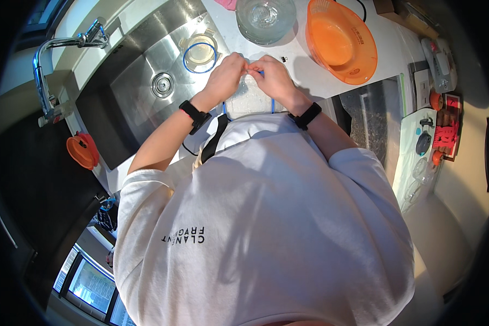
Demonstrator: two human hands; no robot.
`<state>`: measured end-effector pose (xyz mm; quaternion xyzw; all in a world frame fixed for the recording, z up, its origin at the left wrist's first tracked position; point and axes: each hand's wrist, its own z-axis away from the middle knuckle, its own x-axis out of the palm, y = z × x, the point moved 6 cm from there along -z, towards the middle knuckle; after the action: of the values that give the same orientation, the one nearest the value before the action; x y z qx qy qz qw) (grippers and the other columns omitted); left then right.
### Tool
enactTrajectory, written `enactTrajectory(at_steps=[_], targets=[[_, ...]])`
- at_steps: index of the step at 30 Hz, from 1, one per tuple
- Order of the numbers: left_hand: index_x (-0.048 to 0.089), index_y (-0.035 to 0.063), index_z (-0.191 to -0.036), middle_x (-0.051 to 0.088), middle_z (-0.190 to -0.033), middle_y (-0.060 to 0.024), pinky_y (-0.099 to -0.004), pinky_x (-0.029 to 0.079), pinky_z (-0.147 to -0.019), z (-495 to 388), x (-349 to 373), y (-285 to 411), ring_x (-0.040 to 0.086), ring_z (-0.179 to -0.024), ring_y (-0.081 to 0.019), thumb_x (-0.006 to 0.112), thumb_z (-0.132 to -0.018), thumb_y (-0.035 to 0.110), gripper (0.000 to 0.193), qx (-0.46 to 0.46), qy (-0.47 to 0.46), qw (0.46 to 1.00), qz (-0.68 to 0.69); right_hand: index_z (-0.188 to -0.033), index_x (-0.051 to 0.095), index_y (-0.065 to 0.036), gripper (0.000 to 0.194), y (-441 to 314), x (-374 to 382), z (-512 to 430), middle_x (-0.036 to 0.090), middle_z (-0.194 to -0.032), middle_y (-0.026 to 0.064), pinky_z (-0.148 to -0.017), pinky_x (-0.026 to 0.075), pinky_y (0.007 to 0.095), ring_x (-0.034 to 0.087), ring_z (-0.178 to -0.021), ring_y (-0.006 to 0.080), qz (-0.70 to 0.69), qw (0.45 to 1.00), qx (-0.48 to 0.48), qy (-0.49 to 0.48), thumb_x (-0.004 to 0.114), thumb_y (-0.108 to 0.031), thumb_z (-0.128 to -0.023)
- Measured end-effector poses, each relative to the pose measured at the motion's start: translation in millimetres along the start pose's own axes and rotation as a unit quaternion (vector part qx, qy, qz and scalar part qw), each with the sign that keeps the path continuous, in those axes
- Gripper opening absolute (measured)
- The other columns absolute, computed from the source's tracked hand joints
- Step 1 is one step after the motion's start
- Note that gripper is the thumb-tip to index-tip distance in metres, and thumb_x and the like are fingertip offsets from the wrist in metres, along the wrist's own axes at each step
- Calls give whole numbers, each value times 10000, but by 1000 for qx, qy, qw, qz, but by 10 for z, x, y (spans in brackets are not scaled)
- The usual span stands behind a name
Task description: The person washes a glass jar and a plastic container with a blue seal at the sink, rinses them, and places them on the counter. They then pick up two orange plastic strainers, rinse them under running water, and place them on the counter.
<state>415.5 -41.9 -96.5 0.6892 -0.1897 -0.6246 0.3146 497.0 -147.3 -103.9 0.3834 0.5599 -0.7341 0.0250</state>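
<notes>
My left hand (229, 76) and my right hand (272, 77) meet at the fingertips near the counter's edge, pinching something small with a bit of blue between them. It is mostly hidden by the fingers, so I cannot tell what it is. Just below the hands, against my white shirt, lies a clear container (248, 98) with blue strips at its left and right sides. To the left, in the steel sink (138, 69), sits a round translucent lid with side tabs (205, 45). A blue ring (185, 61) lies over part of that lid.
A glass bowl (283, 30) stands on the counter beyond my hands, with an orange plastic basket (366, 53) to its right. A small black binder clip (284, 59) lies between them and my right hand. The chrome faucet (38, 65) arches at the far left, near an orange container (81, 153).
</notes>
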Motion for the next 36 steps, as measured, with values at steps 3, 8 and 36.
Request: enactTrajectory(at_steps=[3, 8, 36], targets=[[546, 28, -1062, 525, -1038, -142, -384, 502, -726, 58, -280, 51, 563, -936, -319, 649, -840, 52, 246, -27, 107, 993, 45, -951, 674, -31, 138, -176, -234, 61, 606, -859, 117, -709, 495, 363, 618, -789, 281, 4, 988, -95, 125, 664, -114, -842], [540, 38, -926, 503, -807, -30, -226, 423, -581, 334, -549, -207, 519, -708, -104, 684, -869, 108, 170, -193, 219, 929, 225, -827, 633, -39, 83, -127, -389, 201, 607, -814, 83, -698, 487, 369, 598, -767, 288, -2, 996, 29, 87, 671, -109, -800], [402, 116, -762, 388, -729, 8, -278, 350, -586, 593, -1752, 1351, 363, -663, -124, 430, -935, 149, 177, 56, -19, 515, 855, -802, 605, -26, 142, -512, -928, 467, 571, -690, -2, -641, 411, 200, 521, -663, 59, -360, 931, 57, 22, 567, -109, -911]])
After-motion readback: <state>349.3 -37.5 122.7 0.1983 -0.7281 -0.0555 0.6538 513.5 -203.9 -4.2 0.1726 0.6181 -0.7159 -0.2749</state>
